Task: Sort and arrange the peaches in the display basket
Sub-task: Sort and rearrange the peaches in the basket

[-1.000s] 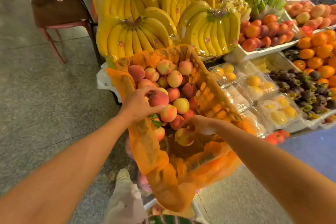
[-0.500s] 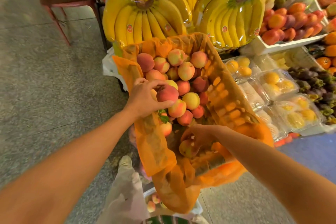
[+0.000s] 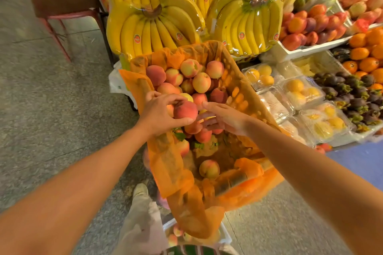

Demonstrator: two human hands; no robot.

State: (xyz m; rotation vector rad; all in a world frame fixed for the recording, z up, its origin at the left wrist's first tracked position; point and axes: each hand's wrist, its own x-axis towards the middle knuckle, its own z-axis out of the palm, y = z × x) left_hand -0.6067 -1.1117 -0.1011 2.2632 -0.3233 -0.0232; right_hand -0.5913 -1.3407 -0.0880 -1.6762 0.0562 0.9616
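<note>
with the left hand (image 3: 157, 114) curled round a red peach (image 3: 185, 111) over the middle of the orange-lined basket (image 3: 238, 97) and the right hand (image 3: 226, 119) flat and empty beside it, best to steady the pile (image 3: 201, 82) with that one and ease the peach into a gap, no dropping

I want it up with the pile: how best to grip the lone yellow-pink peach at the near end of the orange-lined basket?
Cup the lone yellow-pink peach around its round sides, coming straight down with the open right hand. It lies apart from the others, top exposed, and the near wall of the orange-lined basket would likely block a low reach.
</note>
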